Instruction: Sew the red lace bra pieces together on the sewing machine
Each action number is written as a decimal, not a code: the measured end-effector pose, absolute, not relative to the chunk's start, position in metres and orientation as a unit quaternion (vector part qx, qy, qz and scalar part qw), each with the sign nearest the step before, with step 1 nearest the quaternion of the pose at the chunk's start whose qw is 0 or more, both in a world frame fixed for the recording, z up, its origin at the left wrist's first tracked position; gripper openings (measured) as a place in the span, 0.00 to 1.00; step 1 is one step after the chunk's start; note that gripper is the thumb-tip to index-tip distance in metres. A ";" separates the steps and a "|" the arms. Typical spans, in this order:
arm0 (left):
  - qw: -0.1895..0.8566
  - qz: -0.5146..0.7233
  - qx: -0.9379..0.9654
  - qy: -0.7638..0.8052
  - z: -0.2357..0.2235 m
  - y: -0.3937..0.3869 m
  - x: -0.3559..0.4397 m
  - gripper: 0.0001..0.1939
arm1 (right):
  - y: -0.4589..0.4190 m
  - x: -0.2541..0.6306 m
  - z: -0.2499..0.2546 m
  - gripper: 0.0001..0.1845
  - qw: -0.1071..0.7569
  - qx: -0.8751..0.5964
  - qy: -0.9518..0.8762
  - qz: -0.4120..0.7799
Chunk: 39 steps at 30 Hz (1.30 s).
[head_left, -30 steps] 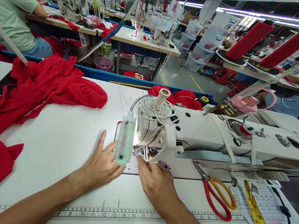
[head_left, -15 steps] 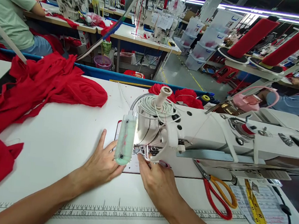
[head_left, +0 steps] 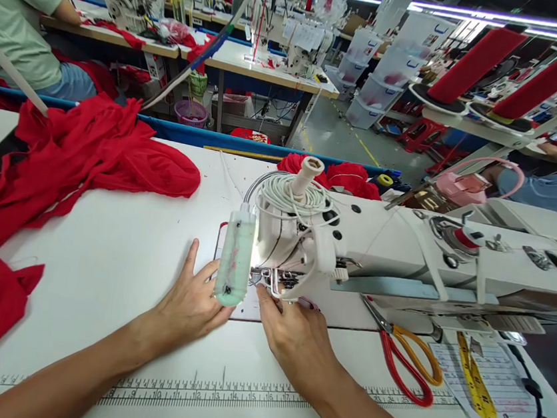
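My left hand [head_left: 193,303] lies on the white table with its fingers spread, beside the sewing machine's [head_left: 275,235] needle end. A pale green lamp [head_left: 235,258] hides some of its fingertips. My right hand [head_left: 296,338] reaches under the machine head, fingers curled and the index fingertip close to the presser foot [head_left: 263,278]. Behind its knuckles a small pinkish, curved edge [head_left: 308,303] shows; what the fingers hold is hidden. No fabric is visible under the foot.
Red fabric [head_left: 88,154] is heaped at the left. Scissors [head_left: 405,357] with red and orange handles, a yellow tape measure [head_left: 477,386] and a written sheet [head_left: 505,382] lie at the right. Red thread cones [head_left: 476,67] stand behind. A person in green [head_left: 18,25] sits back left.
Both hands stay in nearly the same place. The view has shifted very slightly.
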<state>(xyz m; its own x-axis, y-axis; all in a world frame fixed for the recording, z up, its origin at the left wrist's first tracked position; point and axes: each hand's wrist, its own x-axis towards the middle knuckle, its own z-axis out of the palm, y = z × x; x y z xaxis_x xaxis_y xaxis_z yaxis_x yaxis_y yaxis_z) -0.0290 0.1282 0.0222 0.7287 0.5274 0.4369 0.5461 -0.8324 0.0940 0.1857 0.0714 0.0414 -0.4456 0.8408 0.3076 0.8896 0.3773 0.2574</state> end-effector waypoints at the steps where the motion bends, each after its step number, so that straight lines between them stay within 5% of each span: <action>1: 0.021 -0.230 -0.929 -0.289 0.022 0.128 -0.029 0.12 | 0.071 0.185 0.042 0.23 0.061 -0.522 -0.827 -0.198; 15: 0.010 -0.240 -0.927 -0.286 0.022 0.128 -0.029 0.12 | 0.073 0.179 0.046 0.28 0.000 -0.508 -0.841 -0.188; 39: 0.018 -0.220 -0.933 -0.285 0.022 0.129 -0.027 0.13 | 0.072 0.180 0.046 0.25 0.070 -0.509 -0.832 -0.211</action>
<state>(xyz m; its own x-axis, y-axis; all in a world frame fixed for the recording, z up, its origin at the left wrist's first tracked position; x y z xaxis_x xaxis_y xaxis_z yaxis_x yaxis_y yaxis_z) -0.0274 0.1286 0.0215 0.7403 0.5244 0.4206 0.5403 -0.8364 0.0920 0.1798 0.0716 0.0461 -0.4718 0.8173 0.3308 0.8762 0.3927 0.2795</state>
